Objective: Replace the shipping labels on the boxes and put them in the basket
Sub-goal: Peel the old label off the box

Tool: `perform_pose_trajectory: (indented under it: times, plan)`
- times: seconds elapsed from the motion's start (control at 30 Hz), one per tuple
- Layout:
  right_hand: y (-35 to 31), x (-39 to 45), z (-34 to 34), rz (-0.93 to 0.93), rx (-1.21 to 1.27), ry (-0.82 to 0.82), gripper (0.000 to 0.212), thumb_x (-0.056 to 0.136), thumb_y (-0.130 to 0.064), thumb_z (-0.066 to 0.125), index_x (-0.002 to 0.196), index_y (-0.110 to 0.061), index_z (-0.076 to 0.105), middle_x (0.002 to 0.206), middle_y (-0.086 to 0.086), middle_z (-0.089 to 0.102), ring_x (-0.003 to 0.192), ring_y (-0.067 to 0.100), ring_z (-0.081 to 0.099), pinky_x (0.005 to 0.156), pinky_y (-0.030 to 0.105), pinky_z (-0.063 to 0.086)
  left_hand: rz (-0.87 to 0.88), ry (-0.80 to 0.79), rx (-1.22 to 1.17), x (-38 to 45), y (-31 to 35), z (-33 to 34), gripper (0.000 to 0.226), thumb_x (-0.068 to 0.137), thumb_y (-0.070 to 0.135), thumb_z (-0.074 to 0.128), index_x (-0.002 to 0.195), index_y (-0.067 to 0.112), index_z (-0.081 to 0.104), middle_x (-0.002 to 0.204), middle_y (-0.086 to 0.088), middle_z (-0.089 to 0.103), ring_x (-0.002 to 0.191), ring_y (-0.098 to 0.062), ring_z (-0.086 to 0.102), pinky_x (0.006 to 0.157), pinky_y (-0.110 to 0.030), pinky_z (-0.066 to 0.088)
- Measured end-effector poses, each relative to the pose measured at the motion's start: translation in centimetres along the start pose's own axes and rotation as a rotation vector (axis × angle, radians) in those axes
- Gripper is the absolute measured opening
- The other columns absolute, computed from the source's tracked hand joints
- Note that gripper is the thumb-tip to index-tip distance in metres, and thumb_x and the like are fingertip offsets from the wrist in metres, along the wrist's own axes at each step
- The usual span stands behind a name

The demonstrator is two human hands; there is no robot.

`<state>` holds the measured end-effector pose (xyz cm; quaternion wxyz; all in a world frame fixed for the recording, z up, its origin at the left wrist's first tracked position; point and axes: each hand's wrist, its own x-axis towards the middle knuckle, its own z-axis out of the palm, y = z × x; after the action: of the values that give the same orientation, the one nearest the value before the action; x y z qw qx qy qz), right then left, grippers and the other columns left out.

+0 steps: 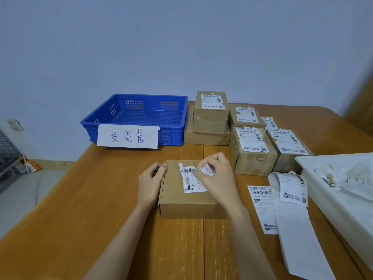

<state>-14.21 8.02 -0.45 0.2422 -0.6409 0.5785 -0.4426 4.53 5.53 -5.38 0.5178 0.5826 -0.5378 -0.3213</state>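
Both bare forearms reach forward. The left hand [151,181] lies with fingers loosely curled, fingertips touching the box's [181,199] left edge. The right hand [217,174] pinches the crumpled label [188,178] between thumb and fingers.

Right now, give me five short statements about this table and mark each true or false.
1. The blue basket holds two boxes. False: no box is in it.
2. The right hand pinches the crumpled label on the near box. True.
3. The left hand rests against the near box's left edge. True.
4. The near box stands on another box. False: it sits directly on the table.
5. Fresh labels lie to the right of the near box. True.
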Motion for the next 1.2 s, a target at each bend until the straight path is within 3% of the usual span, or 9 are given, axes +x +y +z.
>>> perform_pose_trajectory:
  times: [0.1, 0.17, 0.3, 0.37, 0.43, 0.67, 0.8, 0.97, 1.2]
  plan:
    - [-0.4, -0.1, -0.3, 0.041, 0.158, 0.022, 0.047, 0.082, -0.025, 0.073, 0.121, -0.045, 0.054, 0.106, -0.019, 0.05, 0.109, 0.0, 0.046, 0.089, 0.018, 0.037, 0.0, -0.006, 0.0, 0.0, 0.0, 0.0, 0.041, 0.1, 0.03, 0.056, 0.061, 0.018, 0.047, 0.056, 0.012, 0.047, 0.058, -0.007, 0.041, 0.057, -0.025, 0.03]
    - [-0.6, -0.1, -0.1, 0.01, 0.024, 0.008, 0.047, 0.084, -0.032, 0.07, 0.125, -0.047, 0.053, 0.108, -0.022, 0.05, 0.112, 0.001, 0.041, 0.093, 0.021, 0.033, 0.0, -0.008, -0.001, 0.0, -0.1, 0.0, 0.041, 0.1, 0.031, 0.055, 0.062, 0.019, 0.047, 0.057, 0.011, 0.048, 0.058, -0.008, 0.041, 0.058, -0.026, 0.031]
    - [-0.4, -0.2, 1.0, -0.116, -0.339, -0.069, 0.018, 0.084, -0.041, 0.068, 0.102, -0.039, 0.065, 0.108, -0.023, 0.048, 0.111, 0.002, 0.032, 0.091, 0.022, 0.023, 0.001, -0.004, -0.005, 0.1, 0.0, 0.0, 0.042, 0.1, 0.031, 0.056, 0.059, 0.024, 0.047, 0.056, 0.013, 0.048, 0.057, -0.007, 0.041, 0.058, -0.029, 0.031]
    - [-0.2, -0.2, 1.0, -0.123, -0.315, -0.078, 0.007, 0.085, -0.037, 0.069, 0.089, -0.037, 0.063, 0.105, -0.021, 0.049, 0.108, 0.003, 0.033, 0.091, 0.024, 0.026, 0.003, -0.003, -0.001, 0.0, 0.0, 0.0, 0.041, 0.099, 0.031, 0.055, 0.06, 0.023, 0.048, 0.055, 0.013, 0.048, 0.057, -0.007, 0.041, 0.058, -0.029, 0.03]
    - [0.0, 0.0, 0.9, -0.099, -0.258, -0.081, 0.009, 0.086, -0.031, 0.069, 0.082, -0.036, 0.061, 0.102, -0.019, 0.048, 0.107, 0.004, 0.035, 0.088, 0.023, 0.026, 0.003, 0.001, -0.002, 0.0, 0.1, 0.0, 0.041, 0.099, 0.03, 0.055, 0.06, 0.022, 0.048, 0.055, 0.014, 0.048, 0.056, -0.005, 0.04, 0.057, -0.027, 0.03]
    - [0.1, 0.2, 0.8, -0.045, -0.138, -0.07, 0.018, 0.087, -0.026, 0.07, 0.077, -0.036, 0.06, 0.101, -0.016, 0.044, 0.105, 0.006, 0.039, 0.089, 0.022, 0.036, -0.008, 0.0, 0.0, -0.1, 0.2, 0.0, 0.041, 0.1, 0.03, 0.055, 0.06, 0.024, 0.05, 0.054, 0.015, 0.05, 0.055, -0.002, 0.042, 0.056, -0.024, 0.031]
    - [0.1, 0.2, 0.7, -0.016, -0.095, -0.045, 0.014, 0.088, -0.024, 0.069, 0.076, -0.029, 0.066, 0.102, -0.012, 0.043, 0.104, 0.006, 0.04, 0.078, 0.01, 0.033, -0.013, 0.003, 0.006, -0.1, 0.2, 0.0, 0.041, 0.1, 0.031, 0.055, 0.06, 0.022, 0.05, 0.054, 0.015, 0.049, 0.055, -0.003, 0.042, 0.057, -0.024, 0.031]
    - [0.1, 0.1, 0.5, 0.006, -0.043, -0.021, 0.009, 0.088, -0.018, 0.069, 0.079, -0.02, 0.071, 0.101, -0.011, 0.043, 0.104, 0.006, 0.041, 0.077, 0.004, 0.033, -0.024, 0.002, 0.026, -0.1, 0.3, 0.0, 0.039, 0.1, 0.031, 0.054, 0.062, 0.022, 0.052, 0.054, 0.017, 0.051, 0.054, 0.0, 0.044, 0.055, -0.02, 0.031]
    - [0.0, 0.1, 0.3, 0.019, 0.015, -0.003, 0.009, 0.085, -0.016, 0.072, 0.077, -0.017, 0.073, 0.096, -0.015, 0.039, 0.102, 0.004, 0.042, 0.077, -0.002, 0.032, -0.024, 0.003, 0.017, -0.1, 0.2, 0.0, 0.039, 0.1, 0.033, 0.055, 0.063, 0.021, 0.053, 0.056, 0.015, 0.051, 0.056, -0.004, 0.044, 0.058, -0.028, 0.032]
